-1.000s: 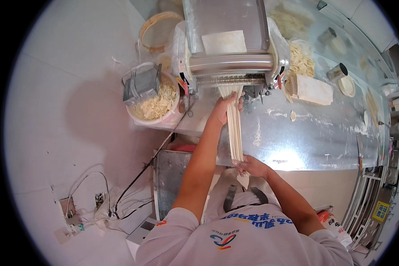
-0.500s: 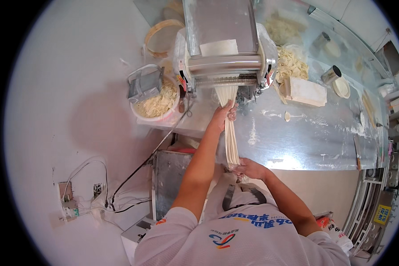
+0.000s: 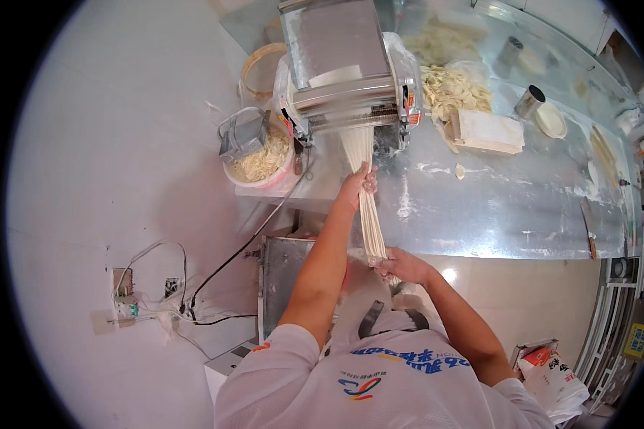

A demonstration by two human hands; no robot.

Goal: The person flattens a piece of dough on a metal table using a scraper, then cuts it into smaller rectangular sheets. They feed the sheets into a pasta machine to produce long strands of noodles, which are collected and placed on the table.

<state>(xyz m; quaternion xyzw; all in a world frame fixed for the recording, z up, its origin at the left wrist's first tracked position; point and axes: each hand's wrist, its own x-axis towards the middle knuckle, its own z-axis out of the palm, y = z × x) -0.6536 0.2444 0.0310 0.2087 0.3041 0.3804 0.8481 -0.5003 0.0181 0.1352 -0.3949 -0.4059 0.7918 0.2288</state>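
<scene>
A long bundle of pale noodle strands [image 3: 371,225] hangs from the front of a noodle machine [image 3: 345,89] down toward the person's body, fanned out at the top and narrowing where the left hand [image 3: 358,186] grasps it, fingers wrapped around the strands a little below the outlet. The right hand [image 3: 399,264] grips the same bundle near its lower end, close to the person's waist, with a few ends showing beneath the fingers; the stretch between the two hands runs nearly straight, just off the table's near edge. Above the rollers, a pale dough sheet [image 3: 336,76] lies on the machine's sloping metal tray [image 3: 333,39]. The machine stands on a shiny metal table [image 3: 465,214] streaked with white powder. To its right are a loose heap of dough strips [image 3: 454,93], a pale rectangular stack [image 3: 488,131], a metal can [image 3: 529,101] and a shallow pale dish [image 3: 551,120]. To its left, a round tub [image 3: 230,174] holds more noodles, with a grey metal box [image 3: 243,141] resting over them, and a wooden-rimmed hoop [image 3: 263,69] sits behind. Farther out, cables [image 3: 222,266] trail toward sockets on the pale wall [image 3: 114,157], and a printed sack [image 3: 554,382] stands on the light floor [image 3: 522,293] at the lower right.
</scene>
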